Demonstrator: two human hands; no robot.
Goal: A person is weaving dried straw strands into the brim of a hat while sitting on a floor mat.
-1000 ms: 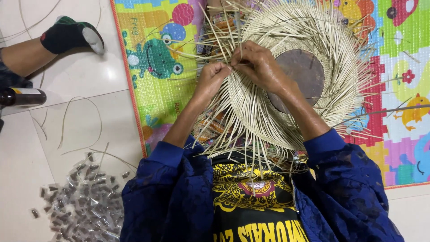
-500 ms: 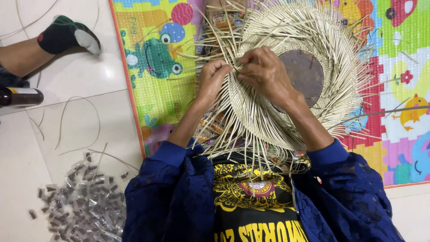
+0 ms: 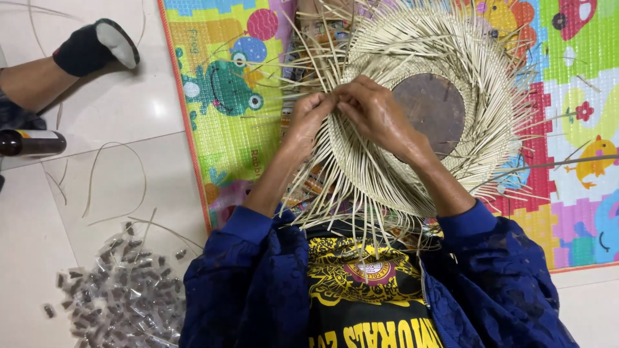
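Note:
A round woven rattan basket (image 3: 477, 135) with a dark wooden disc base (image 3: 431, 106) lies tilted on my lap, loose pale strands sticking out all around. My left hand (image 3: 309, 122) pinches strands at the basket's left rim. My right hand (image 3: 377, 113) rests over the woven wall right beside it, fingers closed on strands at the same spot. Both hands touch each other at the fingertips. Blue sleeves cover my forearms below.
A colourful foam play mat (image 3: 225, 96) lies under the basket on pale floor tiles. Another person's leg with a black sock (image 3: 93, 45) reaches in at top left. A dark bottle (image 3: 29, 143) lies at the left edge. A heap of small dark wrapped pieces (image 3: 122, 290) sits at bottom left.
My hands have stayed at the basket's left rim, shifting slightly while working the strands. The sock foot at top left has barely moved.

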